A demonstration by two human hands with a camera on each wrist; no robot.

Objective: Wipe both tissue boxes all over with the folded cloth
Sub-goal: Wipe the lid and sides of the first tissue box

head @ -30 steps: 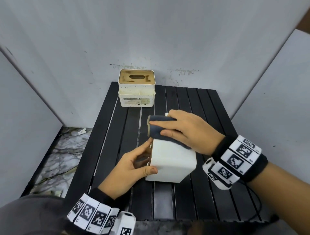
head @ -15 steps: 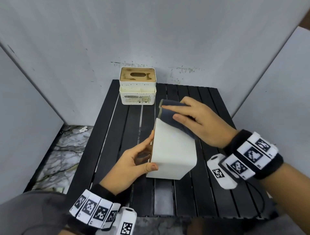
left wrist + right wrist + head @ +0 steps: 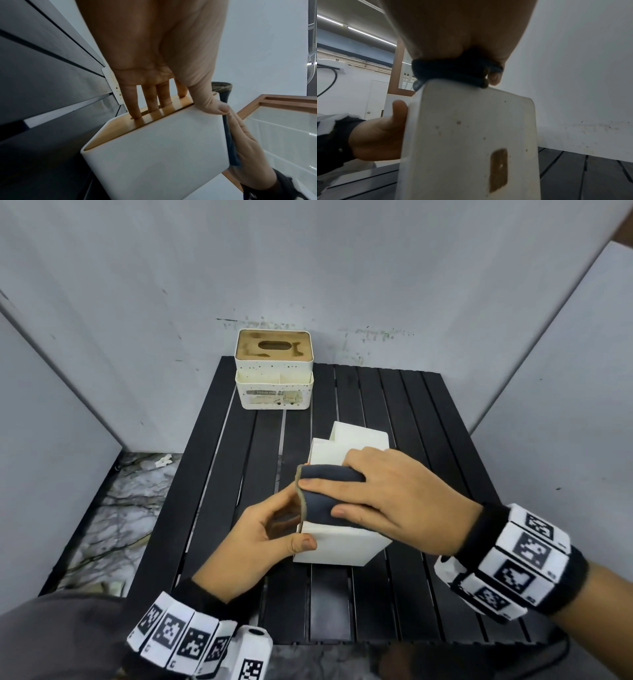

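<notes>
From the head camera I see my right hand (image 3: 394,501) pressing the folded cloth (image 3: 325,494) flat onto the upturned face of the white tissue box (image 3: 342,546), which lies on its side on the black slatted table (image 3: 445,422). The fingers are straight over the cloth, pinning it rather than gripping it. Just to the left of that hand, my left hand (image 3: 253,539) braces the box, thumb on its near face and fingers curled round its left end. Well beyond both hands, against the back wall, the second tissue box (image 3: 274,371) stands upright with its wooden lid and is not being handled.

From the left wrist, the fingers (image 3: 150,102) hook over the wooden end panel, some dipping into its slot, while the thumb clamps the white side. The cloth (image 3: 226,129) sits sandwiched between the box (image 3: 154,155) and my right hand (image 3: 245,155) on the far face.

From the right wrist, the cloth (image 3: 453,73) bunches under my palm on the box's top edge. The box (image 3: 471,135) face below shows specks and a brown patch. The left hand (image 3: 376,136) holds the opposite side.

My worry is that the cloth is only pinned under flat fingers, so a hard stroke could roll it up or let it slip off the edge. The box also rests on a narrow side, so pushing sideways against a loose left-hand hold could tip or skid it. The dirty face could easily be missed.
</notes>
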